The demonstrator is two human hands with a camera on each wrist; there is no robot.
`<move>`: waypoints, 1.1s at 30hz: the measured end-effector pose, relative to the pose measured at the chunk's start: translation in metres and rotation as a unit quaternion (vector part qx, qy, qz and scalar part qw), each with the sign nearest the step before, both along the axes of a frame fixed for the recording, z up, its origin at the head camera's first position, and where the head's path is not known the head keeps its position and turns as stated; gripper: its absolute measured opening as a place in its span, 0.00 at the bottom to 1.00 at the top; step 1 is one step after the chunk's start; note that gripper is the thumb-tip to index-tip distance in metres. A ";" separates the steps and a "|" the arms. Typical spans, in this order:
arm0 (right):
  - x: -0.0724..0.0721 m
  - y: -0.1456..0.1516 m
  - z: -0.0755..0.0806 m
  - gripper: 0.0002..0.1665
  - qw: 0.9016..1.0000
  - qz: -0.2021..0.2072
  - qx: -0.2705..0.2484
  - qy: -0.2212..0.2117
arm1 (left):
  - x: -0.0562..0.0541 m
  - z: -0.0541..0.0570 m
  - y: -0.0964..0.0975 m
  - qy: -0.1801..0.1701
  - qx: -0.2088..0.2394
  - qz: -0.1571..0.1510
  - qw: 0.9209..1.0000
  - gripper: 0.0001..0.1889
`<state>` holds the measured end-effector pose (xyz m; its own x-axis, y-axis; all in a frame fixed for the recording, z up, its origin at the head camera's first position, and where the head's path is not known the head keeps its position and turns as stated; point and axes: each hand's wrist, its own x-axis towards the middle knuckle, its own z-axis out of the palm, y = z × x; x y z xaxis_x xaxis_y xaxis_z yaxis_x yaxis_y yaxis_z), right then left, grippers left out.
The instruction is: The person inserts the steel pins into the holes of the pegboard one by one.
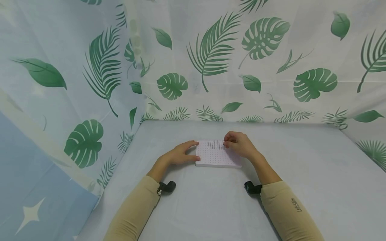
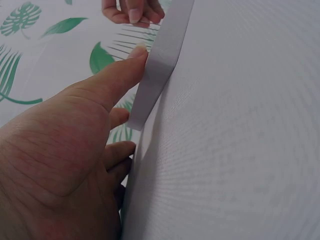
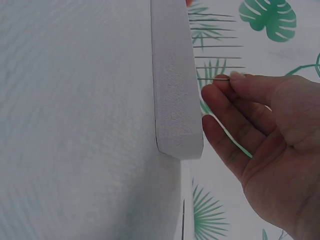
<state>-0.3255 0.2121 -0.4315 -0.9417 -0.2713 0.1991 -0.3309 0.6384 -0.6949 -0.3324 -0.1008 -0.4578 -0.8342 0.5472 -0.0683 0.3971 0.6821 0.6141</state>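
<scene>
A white board [image 1: 217,160] covered in a grid of small dots lies flat on the table. Several thin dark metal pins [image 3: 219,58] stand upright in a row along its far part. My right hand [image 1: 242,144] is over the board's far right, its thumb and index finger pinching one thin pin [image 3: 212,79] at the end of that row; this pin's lower end meets the board. At the board's left side is my left hand [image 1: 180,154], fingers extended. Its thumb touches the near left corner, and the fingertips rest at the far left edge.
The pale cloth-covered table [image 1: 205,201] surrounds the board. A white curtain [image 1: 217,67] with green leaf prints hangs behind it and along the left. Each wrist carries a black camera [image 1: 252,187]. A thin dark line [image 3: 183,220] shows beyond the board in the right wrist view.
</scene>
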 end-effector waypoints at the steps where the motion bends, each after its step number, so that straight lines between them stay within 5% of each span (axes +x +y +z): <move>1: 0.000 0.000 0.000 0.04 1.000 -0.002 0.001 0.000 | 0.000 0.000 0.000 0.000 0.001 -0.001 1.000 0.43; 33: 0.000 -0.002 0.001 0.02 0.999 -0.009 0.029 0.009 | -0.002 -0.002 0.000 0.004 0.004 -0.009 1.000 0.43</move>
<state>-0.3256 0.2104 -0.4301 -0.9426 -0.2666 0.2009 -0.3319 0.6833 -0.6503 -0.3344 -0.1012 -0.4595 -0.8249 0.5623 -0.0576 0.4134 0.6696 0.6170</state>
